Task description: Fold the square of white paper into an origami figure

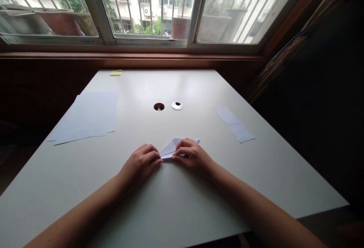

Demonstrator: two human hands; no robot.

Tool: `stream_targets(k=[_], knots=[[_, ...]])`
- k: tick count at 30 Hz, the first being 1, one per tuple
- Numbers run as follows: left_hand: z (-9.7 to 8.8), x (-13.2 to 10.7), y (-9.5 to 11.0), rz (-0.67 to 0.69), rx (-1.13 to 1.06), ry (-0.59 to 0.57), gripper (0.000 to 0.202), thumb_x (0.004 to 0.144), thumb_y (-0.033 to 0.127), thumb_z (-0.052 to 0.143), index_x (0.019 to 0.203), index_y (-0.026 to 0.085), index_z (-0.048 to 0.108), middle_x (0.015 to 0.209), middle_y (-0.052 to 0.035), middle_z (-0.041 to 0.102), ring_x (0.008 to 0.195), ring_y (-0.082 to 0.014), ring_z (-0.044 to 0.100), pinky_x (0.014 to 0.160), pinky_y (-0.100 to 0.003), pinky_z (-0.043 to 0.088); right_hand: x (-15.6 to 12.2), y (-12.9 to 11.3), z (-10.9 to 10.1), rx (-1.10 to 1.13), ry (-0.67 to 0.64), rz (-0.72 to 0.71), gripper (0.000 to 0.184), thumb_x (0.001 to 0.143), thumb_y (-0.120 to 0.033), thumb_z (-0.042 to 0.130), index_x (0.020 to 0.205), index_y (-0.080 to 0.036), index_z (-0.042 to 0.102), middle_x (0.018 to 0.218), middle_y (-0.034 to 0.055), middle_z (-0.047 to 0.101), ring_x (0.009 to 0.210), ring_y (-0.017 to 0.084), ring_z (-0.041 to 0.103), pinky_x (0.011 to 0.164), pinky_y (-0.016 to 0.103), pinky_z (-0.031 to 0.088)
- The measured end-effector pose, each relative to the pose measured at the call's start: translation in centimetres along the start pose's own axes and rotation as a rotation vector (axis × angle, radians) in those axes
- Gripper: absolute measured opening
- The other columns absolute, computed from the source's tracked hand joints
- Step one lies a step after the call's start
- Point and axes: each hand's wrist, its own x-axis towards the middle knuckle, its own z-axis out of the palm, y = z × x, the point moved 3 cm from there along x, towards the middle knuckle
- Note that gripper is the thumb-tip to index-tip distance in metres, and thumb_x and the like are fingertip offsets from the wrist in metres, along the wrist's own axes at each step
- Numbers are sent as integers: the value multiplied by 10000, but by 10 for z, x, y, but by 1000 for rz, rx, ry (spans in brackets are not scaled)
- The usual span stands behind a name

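Observation:
A small piece of folded white paper (168, 151) lies on the white table in front of me, with a pointed end toward the right and a fold along its near edge. My left hand (144, 160) pinches its left corner between thumb and fingers. From the right, my right hand (193, 155) grips the near edge, its fingers bent over the paper and hiding part of it. Both hands rest low at the tabletop, a short gap apart.
Loose white sheets (88, 115) lie at the left of the table (136, 210). A paper strip (233, 123) is at the right. Farther back are a round hole (159, 106), a metal ring cover (176, 105) and yellow sticky notes (116, 72). A barred window stands behind.

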Motion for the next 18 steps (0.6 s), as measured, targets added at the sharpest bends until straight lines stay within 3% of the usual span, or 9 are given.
stream_targets(k=[12, 18], knots=[[0, 2, 1, -168, -83, -31, 142, 953, 234, 543, 862, 185, 640, 969, -40, 600, 882, -161, 593, 817, -290, 484, 2, 1, 7, -53, -19, 151, 84, 900, -243, 668, 827, -202, 676, 905, 55, 617, 880, 195, 574, 794, 329, 480], [1, -1, 0, -80, -113, -71, 109, 937, 197, 553, 922, 194, 661, 980, -47, 618, 885, -155, 594, 805, -277, 490, 1, 4, -1, -53, -46, 159, 79, 898, -196, 640, 819, -196, 640, 901, 54, 605, 876, 194, 562, 801, 334, 475]])
